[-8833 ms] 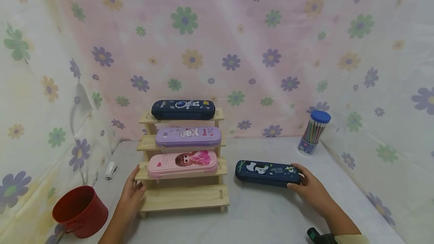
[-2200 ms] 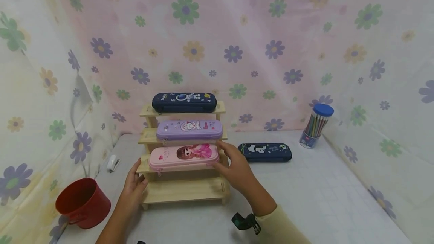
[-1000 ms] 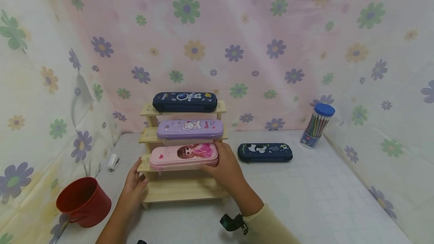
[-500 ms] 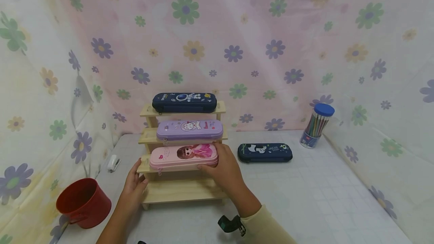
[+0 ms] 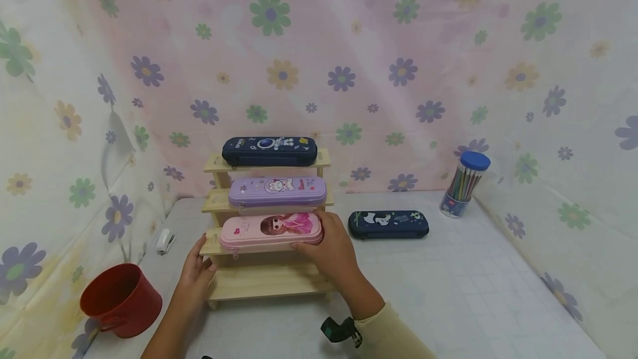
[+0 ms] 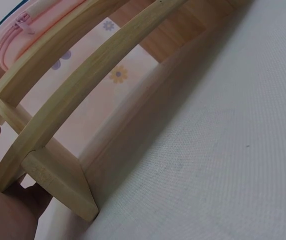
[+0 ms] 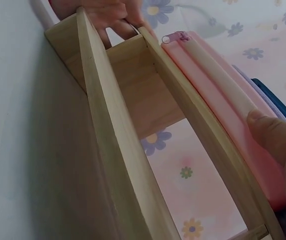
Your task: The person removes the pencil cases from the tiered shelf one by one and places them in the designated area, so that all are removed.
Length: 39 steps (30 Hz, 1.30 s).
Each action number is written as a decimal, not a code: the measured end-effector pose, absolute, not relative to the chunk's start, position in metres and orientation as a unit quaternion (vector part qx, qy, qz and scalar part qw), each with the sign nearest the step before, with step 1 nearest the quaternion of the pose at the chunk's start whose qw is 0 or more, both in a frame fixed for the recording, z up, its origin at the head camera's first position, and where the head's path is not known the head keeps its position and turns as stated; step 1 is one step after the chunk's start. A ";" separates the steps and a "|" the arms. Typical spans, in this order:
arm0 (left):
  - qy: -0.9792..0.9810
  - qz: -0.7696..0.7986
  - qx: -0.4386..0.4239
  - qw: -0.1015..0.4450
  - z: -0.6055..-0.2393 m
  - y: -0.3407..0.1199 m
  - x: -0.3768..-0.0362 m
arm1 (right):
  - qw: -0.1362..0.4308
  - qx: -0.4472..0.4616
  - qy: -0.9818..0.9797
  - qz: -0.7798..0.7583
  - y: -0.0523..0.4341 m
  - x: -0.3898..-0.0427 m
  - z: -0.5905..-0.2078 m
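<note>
A four-step wooden rack (image 5: pixel 269 281) stands on the table, its lowest step bare. My left hand (image 5: pixel 195 277) grips the rack's left side, fingers on the outside and thumb towards the front. On the second step from the bottom lies a pink pencil case (image 5: pixel 249 232) with a doll picture. Around its right end my right hand (image 5: pixel 333 245) holds on, the thumb (image 7: pixel 270 130) against the front side in the right wrist view. Higher up rest a purple pencil case (image 5: pixel 259 190) and, on top, a navy astronaut pencil case (image 5: pixel 249 154).
To the rack's right lies a navy panda pencil case (image 5: pixel 389 225). Behind it, further right, stands a tub of pencils (image 5: pixel 456 198) with a blue lid. A red pot (image 5: pixel 132 306) and a small white stapler-like object (image 5: pixel 163 241) are at the left. Flowered cloth encloses the table.
My right hand has let go of the panda pencil case, now farther back on the table, and moved left onto the pink pencil case's end. My left hand stays at the rack.
</note>
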<state>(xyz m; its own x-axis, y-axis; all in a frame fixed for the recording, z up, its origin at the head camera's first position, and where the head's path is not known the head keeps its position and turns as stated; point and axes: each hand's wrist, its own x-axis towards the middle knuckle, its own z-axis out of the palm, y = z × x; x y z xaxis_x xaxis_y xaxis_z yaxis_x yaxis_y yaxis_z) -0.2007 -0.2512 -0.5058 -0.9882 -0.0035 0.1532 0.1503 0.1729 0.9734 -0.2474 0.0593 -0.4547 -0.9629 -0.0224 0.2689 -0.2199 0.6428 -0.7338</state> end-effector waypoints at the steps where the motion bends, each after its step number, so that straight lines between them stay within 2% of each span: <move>1: -0.762 -0.642 -0.054 0.064 -0.506 -0.252 -0.201 | 0.118 0.068 -0.897 0.420 0.060 -0.247 -0.455; 18: -0.771 -0.635 -0.027 0.048 -0.502 -0.250 -0.201 | 0.090 0.063 -0.886 0.451 0.074 -0.238 -0.453; 32: -0.760 -0.644 -0.054 0.066 -0.505 -0.251 -0.198 | 0.116 0.058 -0.867 0.481 0.089 -0.235 -0.463; 39: -0.764 -0.642 -0.029 0.047 -0.504 -0.251 -0.199 | 0.125 0.054 -0.853 0.504 0.103 -0.233 -0.469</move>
<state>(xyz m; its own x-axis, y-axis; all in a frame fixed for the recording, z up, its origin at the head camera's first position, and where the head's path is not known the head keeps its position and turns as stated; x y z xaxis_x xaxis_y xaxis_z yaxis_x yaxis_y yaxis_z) -0.1988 -0.2511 -0.5040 -0.9938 -0.0165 0.1098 0.1053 0.1733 0.9792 -0.2329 0.1029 -0.4690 -0.9631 0.0335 0.2672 -0.2180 0.4853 -0.8467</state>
